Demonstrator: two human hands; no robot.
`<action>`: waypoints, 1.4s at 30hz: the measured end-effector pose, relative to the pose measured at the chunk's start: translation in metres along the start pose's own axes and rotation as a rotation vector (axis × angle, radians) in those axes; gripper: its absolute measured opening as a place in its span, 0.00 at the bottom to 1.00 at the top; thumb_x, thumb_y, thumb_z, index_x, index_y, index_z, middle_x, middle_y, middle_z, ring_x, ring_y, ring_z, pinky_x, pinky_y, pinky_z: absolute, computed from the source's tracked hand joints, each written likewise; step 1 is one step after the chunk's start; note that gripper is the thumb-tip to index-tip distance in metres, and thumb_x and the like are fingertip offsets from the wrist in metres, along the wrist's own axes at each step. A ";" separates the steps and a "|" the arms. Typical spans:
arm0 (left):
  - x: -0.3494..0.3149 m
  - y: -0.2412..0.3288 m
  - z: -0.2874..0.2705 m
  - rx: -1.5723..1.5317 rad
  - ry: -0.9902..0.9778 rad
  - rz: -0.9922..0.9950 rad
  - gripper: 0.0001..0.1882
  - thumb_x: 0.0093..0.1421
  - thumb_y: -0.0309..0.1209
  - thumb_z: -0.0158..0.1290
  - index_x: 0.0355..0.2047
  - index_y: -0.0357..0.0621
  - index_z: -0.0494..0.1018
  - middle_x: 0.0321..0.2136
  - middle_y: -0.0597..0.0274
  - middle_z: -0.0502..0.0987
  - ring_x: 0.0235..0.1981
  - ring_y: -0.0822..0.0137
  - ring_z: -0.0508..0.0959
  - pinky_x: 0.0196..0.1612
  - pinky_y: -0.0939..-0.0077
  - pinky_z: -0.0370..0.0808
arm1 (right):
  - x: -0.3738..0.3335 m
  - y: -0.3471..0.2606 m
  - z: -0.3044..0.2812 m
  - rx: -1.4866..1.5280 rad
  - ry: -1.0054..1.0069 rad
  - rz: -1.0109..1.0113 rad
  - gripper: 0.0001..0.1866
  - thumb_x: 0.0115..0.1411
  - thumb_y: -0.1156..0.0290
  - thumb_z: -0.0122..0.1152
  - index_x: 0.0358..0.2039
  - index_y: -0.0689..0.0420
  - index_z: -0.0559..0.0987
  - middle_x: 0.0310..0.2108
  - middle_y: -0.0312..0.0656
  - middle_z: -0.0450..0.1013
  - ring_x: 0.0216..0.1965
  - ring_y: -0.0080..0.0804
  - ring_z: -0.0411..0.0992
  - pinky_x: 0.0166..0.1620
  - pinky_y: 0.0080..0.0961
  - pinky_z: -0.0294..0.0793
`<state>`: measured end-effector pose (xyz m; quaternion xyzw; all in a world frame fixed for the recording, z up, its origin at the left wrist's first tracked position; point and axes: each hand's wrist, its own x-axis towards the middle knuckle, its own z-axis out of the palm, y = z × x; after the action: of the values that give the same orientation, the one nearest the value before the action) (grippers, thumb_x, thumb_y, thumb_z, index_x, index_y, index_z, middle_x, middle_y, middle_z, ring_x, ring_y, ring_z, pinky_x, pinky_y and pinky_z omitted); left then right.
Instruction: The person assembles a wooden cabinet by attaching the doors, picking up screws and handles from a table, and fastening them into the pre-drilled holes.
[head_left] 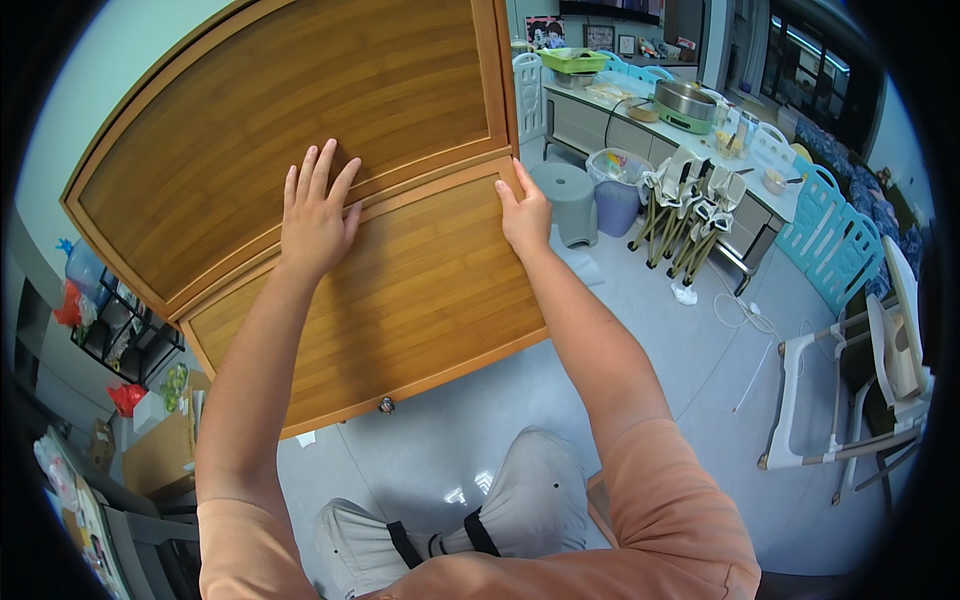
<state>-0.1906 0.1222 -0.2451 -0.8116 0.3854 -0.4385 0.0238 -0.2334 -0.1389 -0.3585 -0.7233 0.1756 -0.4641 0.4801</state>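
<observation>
In front of me stands a wooden cabinet with a framed upper panel (200,170) and a framed lower panel (430,285) that meet along a seam. A small round metal knob (387,405) sits on the lower panel's bottom edge. My left hand (318,225) lies with its fingers spread over the upper panel, just above the seam, holding nothing. At the upper right corner of the lower panel, my right hand (528,218) grips the side edge, thumb on the face and fingers partly hidden behind it.
To the right are a grey stool (565,195), a purple bin (618,195), folded camp stools (690,205) and a long white table (770,190) with a pot (685,105). A white-framed chair (850,400) stands farther right. Cardboard boxes (160,455) and a black rack (120,335) are at left.
</observation>
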 end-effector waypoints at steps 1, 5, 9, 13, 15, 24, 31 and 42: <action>-0.001 0.001 0.001 0.000 0.001 -0.001 0.27 0.52 0.35 0.51 0.54 0.54 0.60 0.60 0.58 0.50 0.61 0.56 0.50 0.61 0.57 0.49 | 0.000 -0.001 -0.001 -0.007 0.001 -0.004 0.24 0.54 0.58 0.56 0.53 0.43 0.68 0.40 0.49 0.73 0.40 0.45 0.71 0.42 0.32 0.69; -0.003 0.004 0.004 -0.039 0.003 0.000 0.28 0.52 0.34 0.52 0.54 0.54 0.60 0.60 0.57 0.50 0.61 0.55 0.50 0.61 0.58 0.49 | -0.001 -0.009 -0.001 -0.146 -0.007 0.027 0.23 0.55 0.58 0.54 0.53 0.42 0.68 0.38 0.49 0.73 0.39 0.46 0.71 0.41 0.34 0.70; 0.001 0.006 0.002 -0.060 0.011 0.007 0.28 0.52 0.33 0.52 0.54 0.54 0.60 0.60 0.57 0.51 0.61 0.54 0.50 0.61 0.58 0.49 | -0.002 -0.017 -0.001 -0.271 -0.022 0.054 0.23 0.55 0.58 0.53 0.53 0.41 0.67 0.36 0.49 0.73 0.38 0.46 0.71 0.41 0.36 0.70; 0.036 -0.016 -0.020 0.030 0.138 0.031 0.27 0.53 0.34 0.51 0.55 0.54 0.59 0.60 0.58 0.50 0.61 0.54 0.49 0.61 0.59 0.49 | 0.002 -0.021 -0.001 -0.285 0.011 0.050 0.22 0.55 0.57 0.53 0.52 0.41 0.68 0.36 0.49 0.74 0.38 0.47 0.71 0.41 0.37 0.70; 0.058 -0.026 -0.035 0.092 0.197 0.029 0.27 0.54 0.34 0.51 0.55 0.54 0.59 0.60 0.58 0.50 0.61 0.54 0.49 0.61 0.58 0.49 | 0.004 -0.019 0.001 -0.257 0.039 0.051 0.22 0.55 0.57 0.53 0.51 0.41 0.69 0.36 0.48 0.73 0.38 0.46 0.71 0.41 0.37 0.70; 0.058 -0.010 -0.028 0.122 0.037 0.044 0.29 0.54 0.38 0.51 0.56 0.55 0.57 0.61 0.57 0.48 0.62 0.55 0.48 0.61 0.58 0.48 | 0.009 -0.023 0.002 -0.313 -0.056 0.277 0.36 0.54 0.56 0.55 0.59 0.47 0.50 0.34 0.52 0.73 0.38 0.49 0.71 0.40 0.39 0.69; 0.060 -0.012 -0.029 0.199 -0.006 0.010 0.31 0.54 0.41 0.50 0.58 0.57 0.55 0.62 0.60 0.46 0.62 0.58 0.48 0.61 0.59 0.48 | 0.001 -0.009 0.009 -0.268 0.042 0.118 0.34 0.54 0.53 0.54 0.58 0.51 0.54 0.31 0.53 0.73 0.34 0.51 0.71 0.37 0.40 0.69; 0.027 -0.019 -0.031 0.032 0.065 -0.007 0.29 0.53 0.36 0.53 0.55 0.53 0.59 0.59 0.57 0.53 0.60 0.57 0.52 0.61 0.58 0.49 | -0.001 0.007 0.019 -0.240 0.045 0.128 0.30 0.55 0.50 0.52 0.53 0.51 0.60 0.36 0.56 0.72 0.38 0.54 0.71 0.39 0.43 0.69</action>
<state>-0.1929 0.1269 -0.2002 -0.7978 0.3760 -0.4707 0.0225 -0.2164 -0.1311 -0.3677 -0.7523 0.2863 -0.4243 0.4149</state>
